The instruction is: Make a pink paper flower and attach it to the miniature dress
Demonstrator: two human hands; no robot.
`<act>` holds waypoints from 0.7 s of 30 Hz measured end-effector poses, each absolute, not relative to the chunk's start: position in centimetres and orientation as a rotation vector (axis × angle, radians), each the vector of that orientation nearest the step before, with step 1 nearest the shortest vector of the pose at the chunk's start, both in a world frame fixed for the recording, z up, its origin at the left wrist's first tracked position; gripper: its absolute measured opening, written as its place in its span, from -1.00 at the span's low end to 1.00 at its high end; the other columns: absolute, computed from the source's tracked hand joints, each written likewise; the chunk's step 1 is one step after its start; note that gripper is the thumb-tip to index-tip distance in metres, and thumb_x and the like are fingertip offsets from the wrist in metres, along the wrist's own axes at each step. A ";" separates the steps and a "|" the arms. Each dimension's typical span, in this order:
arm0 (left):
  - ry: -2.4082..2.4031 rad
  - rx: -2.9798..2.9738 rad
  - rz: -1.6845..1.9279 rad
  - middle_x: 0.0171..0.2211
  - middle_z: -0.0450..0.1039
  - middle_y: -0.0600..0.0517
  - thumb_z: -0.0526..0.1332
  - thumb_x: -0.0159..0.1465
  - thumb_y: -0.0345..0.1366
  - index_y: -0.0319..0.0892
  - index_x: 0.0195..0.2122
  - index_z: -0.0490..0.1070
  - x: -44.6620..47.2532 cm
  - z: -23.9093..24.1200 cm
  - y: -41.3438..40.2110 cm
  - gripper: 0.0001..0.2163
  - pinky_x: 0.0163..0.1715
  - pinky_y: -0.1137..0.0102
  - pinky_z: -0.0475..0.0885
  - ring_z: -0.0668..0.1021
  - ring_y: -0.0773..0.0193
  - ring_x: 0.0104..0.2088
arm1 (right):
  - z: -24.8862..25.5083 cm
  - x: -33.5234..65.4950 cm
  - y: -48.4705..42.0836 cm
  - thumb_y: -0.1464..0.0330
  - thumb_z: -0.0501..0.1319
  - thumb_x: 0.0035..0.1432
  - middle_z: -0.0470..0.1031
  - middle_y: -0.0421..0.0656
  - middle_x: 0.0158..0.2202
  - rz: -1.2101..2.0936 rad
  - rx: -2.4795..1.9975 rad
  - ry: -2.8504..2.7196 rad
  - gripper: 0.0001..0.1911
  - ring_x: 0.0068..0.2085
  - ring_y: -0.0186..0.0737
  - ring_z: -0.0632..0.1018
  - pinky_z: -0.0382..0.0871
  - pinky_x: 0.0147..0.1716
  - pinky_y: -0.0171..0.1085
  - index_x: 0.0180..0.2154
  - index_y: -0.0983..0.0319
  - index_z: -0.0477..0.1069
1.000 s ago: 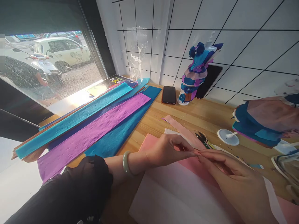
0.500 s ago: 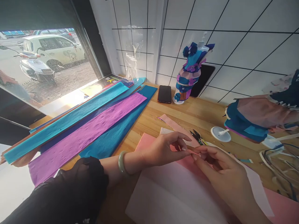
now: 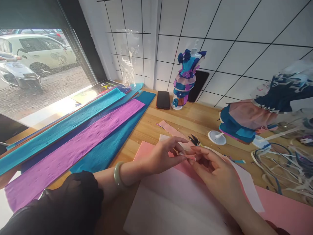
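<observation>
Clock is centring on the pink strip, with 12 pointing away from the person. Strip is small, perhaps folded or frilled (too fine to tell), and is being held between the two hands, above the white sheet and pink sheet. Left hand, at 9, is pinching one end between thumb and what looks like the middle finger, index arching clear; a bangle is circling that wrist. Right hand, at 4, is grasping the other end, thumb against fingertip, other fingers curling; exact contact is partly hiding. Scissors are lying just beyond the fingers at 12, near a long pink scrap running out to 11. Phone is lying farther off at 11; a trimmed dress is standing at 12. A second dress is tilting at 2; cords are tangling at 3. Purple sheet is stretching out around 9. Step in hand, my reading: fingers are shaping the strip, folding or gathering it. Next move is probably calling for the left pinch holding firm while the right fingertips are pressing lightly, the thin stuff likely creasing easily
</observation>
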State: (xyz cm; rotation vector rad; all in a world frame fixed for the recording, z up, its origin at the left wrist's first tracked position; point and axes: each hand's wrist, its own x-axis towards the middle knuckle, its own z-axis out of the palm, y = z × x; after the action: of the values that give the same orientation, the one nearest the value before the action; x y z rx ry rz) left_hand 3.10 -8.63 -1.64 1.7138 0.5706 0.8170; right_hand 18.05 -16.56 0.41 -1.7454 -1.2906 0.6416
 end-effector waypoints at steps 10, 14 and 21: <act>0.687 1.436 0.844 -0.42 0.47 0.00 0.25 0.10 -0.32 -0.23 -0.07 0.27 3.3 -2.0 -8.0 -0.63 -0.25 0.37 0.38 0.50 0.31 -0.34 | -0.3 19.0 -16.5 0.23 0.22 0.02 0.51 -0.12 -0.29 0.664 -1.682 -1.217 -0.70 -0.27 -0.22 0.52 0.45 -0.26 -0.24 -0.17 0.19 0.38; 0.622 1.304 0.811 -0.38 0.44 -0.02 0.29 0.06 -0.33 -0.24 -0.03 0.23 3.4 -2.1 -7.9 -0.55 -0.26 0.38 0.38 0.49 0.32 -0.32 | 0.0 18.7 -16.4 0.22 0.24 0.00 0.50 -0.16 -0.32 0.713 -1.644 -1.078 -0.68 -0.26 -0.25 0.52 0.44 -0.26 -0.29 -0.18 0.18 0.37; 0.431 1.286 0.567 -0.36 0.44 -0.03 0.33 0.01 -0.26 -0.28 -0.33 0.41 3.3 -1.9 -8.3 -0.75 -0.31 0.41 0.36 0.47 0.33 -0.34 | 0.5 17.2 -17.1 0.14 0.27 -0.09 0.55 -0.14 -0.32 0.726 -1.683 -1.026 -0.60 -0.25 -0.17 0.55 0.44 -0.21 -0.18 -0.19 0.17 0.38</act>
State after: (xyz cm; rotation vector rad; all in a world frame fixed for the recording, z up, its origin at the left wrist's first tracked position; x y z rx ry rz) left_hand 3.26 -8.31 -1.89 1.2864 0.4313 0.5672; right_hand 17.20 -17.11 0.46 -1.6825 -1.0256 0.7259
